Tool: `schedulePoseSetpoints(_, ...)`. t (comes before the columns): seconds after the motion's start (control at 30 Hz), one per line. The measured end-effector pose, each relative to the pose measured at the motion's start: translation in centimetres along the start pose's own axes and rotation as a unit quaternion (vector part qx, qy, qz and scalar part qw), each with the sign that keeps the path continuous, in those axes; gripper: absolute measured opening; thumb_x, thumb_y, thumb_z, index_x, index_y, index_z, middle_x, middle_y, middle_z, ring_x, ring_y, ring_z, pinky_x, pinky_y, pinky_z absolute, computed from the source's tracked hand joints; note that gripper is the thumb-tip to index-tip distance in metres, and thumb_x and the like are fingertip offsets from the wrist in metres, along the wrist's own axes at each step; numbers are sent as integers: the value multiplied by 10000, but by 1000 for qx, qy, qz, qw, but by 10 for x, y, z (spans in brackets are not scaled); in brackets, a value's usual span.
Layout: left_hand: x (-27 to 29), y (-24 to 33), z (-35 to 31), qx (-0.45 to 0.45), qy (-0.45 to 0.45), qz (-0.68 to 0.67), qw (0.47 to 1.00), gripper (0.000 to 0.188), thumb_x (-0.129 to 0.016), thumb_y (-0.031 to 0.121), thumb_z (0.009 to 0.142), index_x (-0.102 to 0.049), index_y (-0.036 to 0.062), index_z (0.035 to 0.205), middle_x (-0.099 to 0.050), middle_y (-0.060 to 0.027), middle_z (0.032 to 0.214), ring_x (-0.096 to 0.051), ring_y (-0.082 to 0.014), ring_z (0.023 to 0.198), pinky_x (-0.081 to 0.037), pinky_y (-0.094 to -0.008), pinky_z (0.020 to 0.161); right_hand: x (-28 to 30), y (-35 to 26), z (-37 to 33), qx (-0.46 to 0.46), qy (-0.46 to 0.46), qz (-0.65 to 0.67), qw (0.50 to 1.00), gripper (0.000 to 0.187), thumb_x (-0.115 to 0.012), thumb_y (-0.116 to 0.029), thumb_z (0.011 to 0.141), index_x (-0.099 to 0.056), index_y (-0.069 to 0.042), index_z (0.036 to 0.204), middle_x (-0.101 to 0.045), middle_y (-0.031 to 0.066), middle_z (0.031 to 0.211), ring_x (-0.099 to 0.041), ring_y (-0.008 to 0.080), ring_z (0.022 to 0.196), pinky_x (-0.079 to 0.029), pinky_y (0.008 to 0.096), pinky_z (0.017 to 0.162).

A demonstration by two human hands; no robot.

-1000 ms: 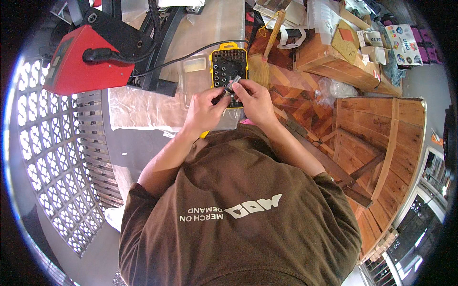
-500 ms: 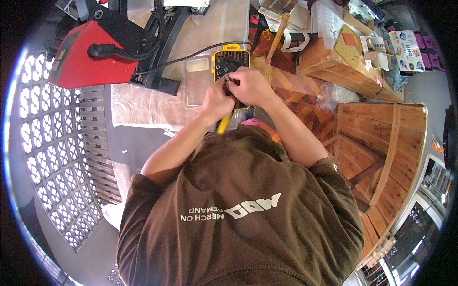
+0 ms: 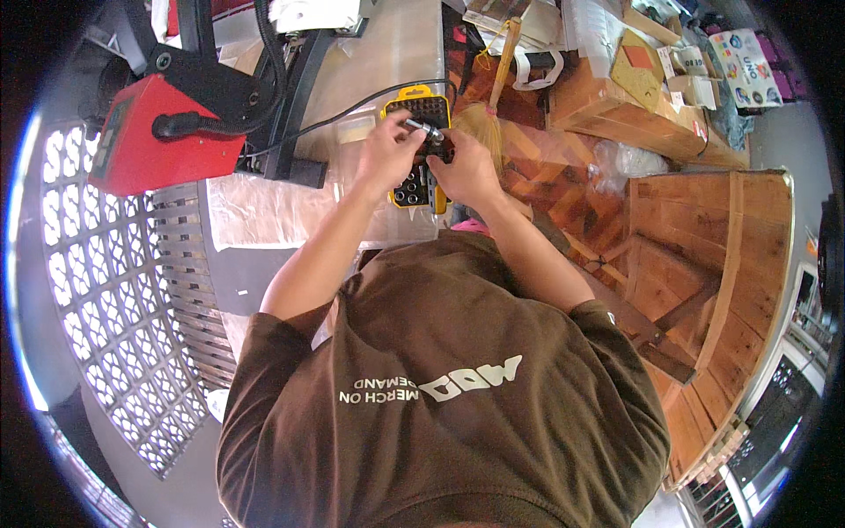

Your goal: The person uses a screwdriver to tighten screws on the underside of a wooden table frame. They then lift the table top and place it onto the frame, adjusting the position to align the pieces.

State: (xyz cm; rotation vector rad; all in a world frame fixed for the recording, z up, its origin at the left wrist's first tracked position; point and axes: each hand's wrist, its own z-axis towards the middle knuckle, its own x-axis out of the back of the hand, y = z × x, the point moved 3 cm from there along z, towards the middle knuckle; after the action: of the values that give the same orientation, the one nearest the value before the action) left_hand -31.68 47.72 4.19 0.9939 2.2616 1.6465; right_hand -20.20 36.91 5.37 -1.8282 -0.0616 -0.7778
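Note:
My left hand (image 3: 385, 157) is closed, pinching a small silver metal rod (image 3: 424, 129) that looks like a socket bit piece, though its exact kind is unclear. The rod points toward my right hand (image 3: 468, 169), whose thumb and fingers are curled close to its end. Something dark lies between the right thumb and fingers, too hidden to name. Beneath both hands a yellow and black bit and socket case (image 3: 410, 91) lies open on the table. Rows of bits show at its far end and several sockets at its near end; my hands cover the middle.
A red machine housing (image 3: 163, 141) on a black frame stands at the left of the plastic-covered table (image 3: 264, 211). A black cable (image 3: 352, 107) runs behind the case. On the right are a straw broom (image 3: 480, 128), a cardboard box (image 3: 607, 97) and a wooden crate (image 3: 748, 264).
My hands have moved apart, the left one rising, and the silver rod now shows between them. The near sockets are uncovered. The yellow handle that stuck out below my hands no longer shows there.

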Motion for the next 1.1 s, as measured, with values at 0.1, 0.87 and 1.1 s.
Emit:
schedulePoseSetpoints(0.1,24,39,-3,-273,65,294,914,333,-718,107,801,-657,47,1123,-671,-133,1034,-658,-295,974,-526,-383,839,-5,4,-1,-15,16,-18,1000,433,-717,-204,798,-630,22,1157,-673,233,1050,-653,379,992,-509,437,883)
schedulePoseSetpoints(0.87,38,25,54,-410,41,411,813,264,-767,205,773,-676,135,1011,-609,-37,1085,-574,-269,1079,-417,-486,924,-7,39,9,-195,87,104,971,415,-689,-324,877,-658,5,1130,-706,185,987,-678,295,930,-517,387,835)
schedulePoseSetpoints(1.1,22,30,66,-185,-48,494,848,361,-787,198,780,-620,117,1089,-593,-74,1187,-587,-302,1133,-400,-505,945,-27,37,0,-169,60,74,981,450,-675,-351,876,-617,-16,1171,-698,204,1053,-671,348,1005,-508,413,883)
